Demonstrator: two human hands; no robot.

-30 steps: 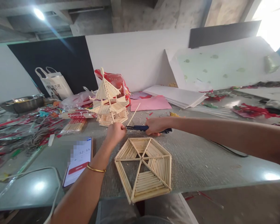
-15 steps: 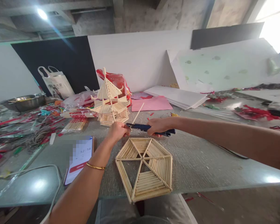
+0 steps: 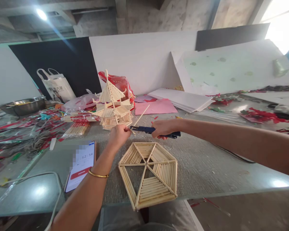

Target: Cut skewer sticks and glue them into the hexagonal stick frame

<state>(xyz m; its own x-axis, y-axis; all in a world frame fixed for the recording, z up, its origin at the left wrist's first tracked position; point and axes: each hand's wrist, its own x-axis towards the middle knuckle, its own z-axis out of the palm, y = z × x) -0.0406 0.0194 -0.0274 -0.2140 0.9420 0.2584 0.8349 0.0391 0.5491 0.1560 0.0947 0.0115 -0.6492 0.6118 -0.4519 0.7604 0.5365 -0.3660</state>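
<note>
My right hand (image 3: 162,129) is closed around the handles of a dark blue cutting tool (image 3: 144,129), whose jaws point left. My left hand (image 3: 119,134) is pinched at the tool's tip, and what its fingers hold is too small to make out. A thin wooden stick (image 3: 142,115) slants up and right just behind the jaws. In front of both hands lies a flat many-sided frame of sticks (image 3: 157,189), with some of its wedges filled and one at the left open. Behind my left hand stands a tiered stick pagoda (image 3: 112,107).
A phone (image 3: 83,168) lies left of my left forearm. Farther left are bundled sticks (image 3: 76,129), tangled scraps and a metal bowl (image 3: 26,106). Pink paper (image 3: 156,107) and stacked white boards (image 3: 183,98) lie behind. The table's front edge runs below the frame.
The tool's handles look slightly closer together, and its jaws and my left hand have shifted a little. The stick behind the jaws leans slightly more to the right.
</note>
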